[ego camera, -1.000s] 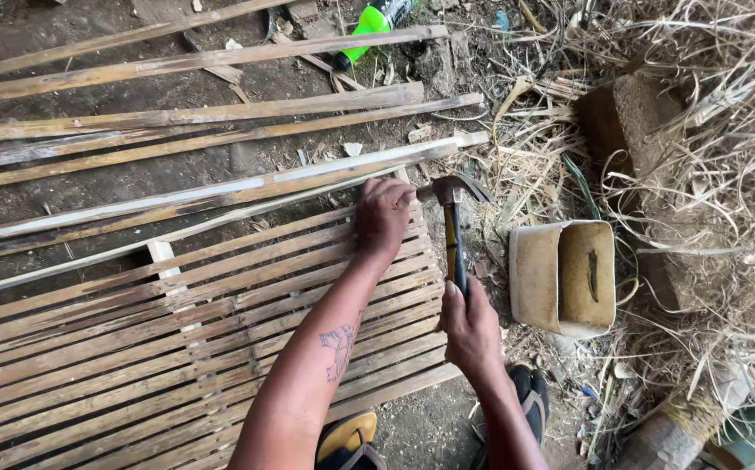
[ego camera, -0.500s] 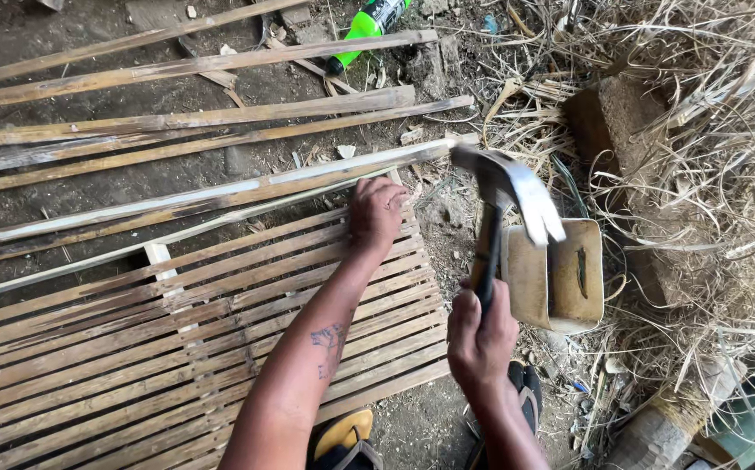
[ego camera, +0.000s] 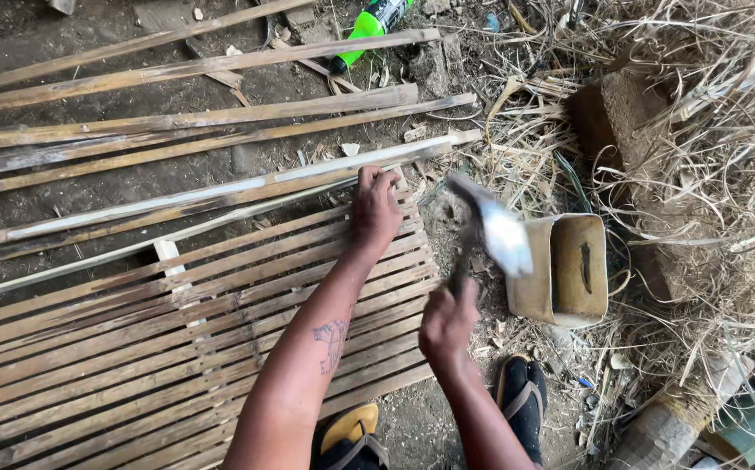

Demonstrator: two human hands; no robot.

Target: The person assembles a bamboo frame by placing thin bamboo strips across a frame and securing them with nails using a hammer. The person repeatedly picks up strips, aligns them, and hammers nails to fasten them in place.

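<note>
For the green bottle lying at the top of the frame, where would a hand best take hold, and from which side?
Judging by its pose, around the middle of the green bottle, coming from above. It lies on its side on the ground, dark cap end toward the bamboo slats, so the round body is exposed on top. Its upper end runs out of frame, and slats and debris crowd the cap end.

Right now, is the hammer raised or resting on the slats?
Raised. The hammer, gripped in the right hand, shows blurred above the ground, clear of the bamboo panel the left hand presses.
</note>
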